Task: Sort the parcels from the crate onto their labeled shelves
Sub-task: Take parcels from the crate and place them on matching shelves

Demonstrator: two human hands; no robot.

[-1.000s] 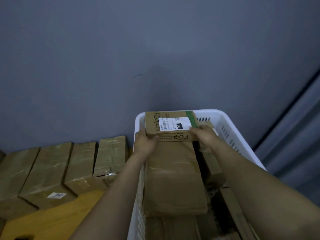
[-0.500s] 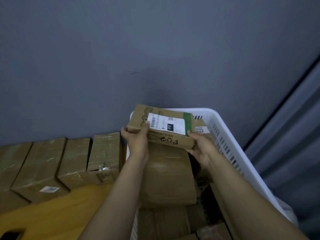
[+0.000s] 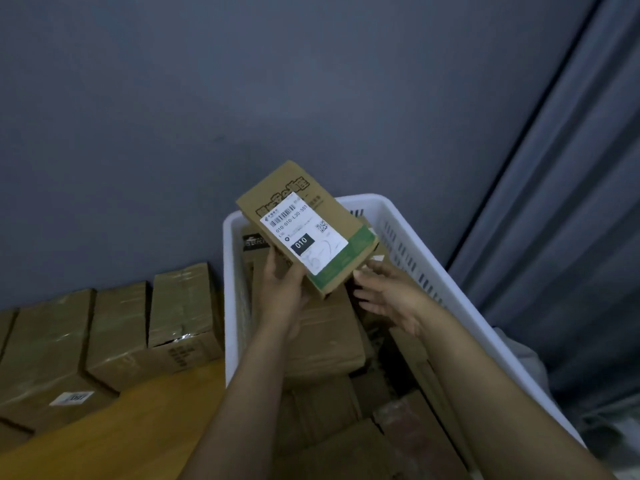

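A small flat cardboard parcel (image 3: 306,225) with a green end strip and a white label reading 010 is raised and tilted above the white plastic crate (image 3: 408,237). My left hand (image 3: 282,284) grips its lower left edge from below. My right hand (image 3: 388,296) hovers just under the parcel's green corner with fingers spread and relaxed, apart from it or barely touching. Several brown taped parcels (image 3: 325,337) fill the crate beneath my hands.
A row of larger taped cardboard boxes (image 3: 117,327) stands left of the crate against the grey wall. A wooden surface (image 3: 131,431) lies in front of them. A grey curtain (image 3: 571,209) hangs on the right.
The parcel has risen out of the crate and turned so its label faces me. My right hand has let go of its edge and opened; the left keeps hold.
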